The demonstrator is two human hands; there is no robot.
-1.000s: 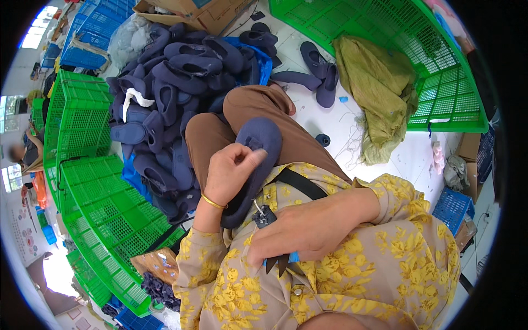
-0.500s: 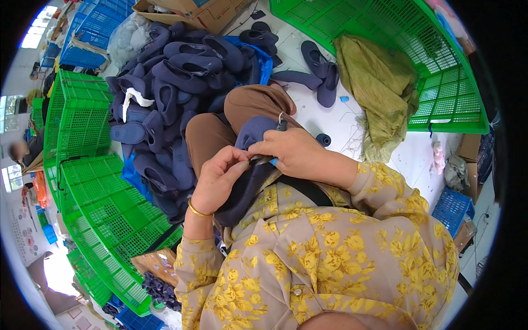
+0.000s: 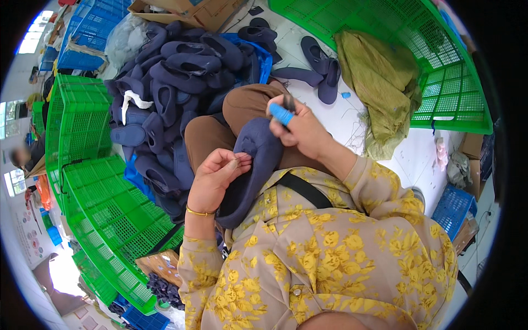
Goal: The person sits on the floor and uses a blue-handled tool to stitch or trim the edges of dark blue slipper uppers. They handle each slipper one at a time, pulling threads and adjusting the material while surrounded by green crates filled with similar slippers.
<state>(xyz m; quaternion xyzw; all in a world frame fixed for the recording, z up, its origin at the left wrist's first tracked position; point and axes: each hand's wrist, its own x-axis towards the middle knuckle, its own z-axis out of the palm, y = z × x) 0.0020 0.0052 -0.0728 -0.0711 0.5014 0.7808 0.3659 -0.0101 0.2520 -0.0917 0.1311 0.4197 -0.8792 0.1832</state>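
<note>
A dark navy slipper-like fabric shoe (image 3: 257, 151) lies over my lap, its opening toward my left hand. My left hand (image 3: 212, 175), with a gold bangle at its wrist, pinches thumb and fingers at the edge of that opening. Lifted just off the shoe's right side is my right hand (image 3: 301, 129), its fingers curled around a small dark-handled tool (image 3: 289, 103). Motion blurs the tool, so its exact kind does not show. Blue tape (image 3: 281, 114) wraps one finger of that hand.
A large heap of navy shoes (image 3: 165, 104) lies ahead to the left, a white strip (image 3: 133, 102) on it. Green crates (image 3: 104, 203) stand at left, another green crate (image 3: 451, 88) at far right beside an olive sack (image 3: 379, 82). A few loose shoes (image 3: 328, 81) rest on the white floor.
My right hand has moved up and away from the shoe opening, taking the tool with it. More of the shoe now shows. My left hand stays at the opening's edge.
</note>
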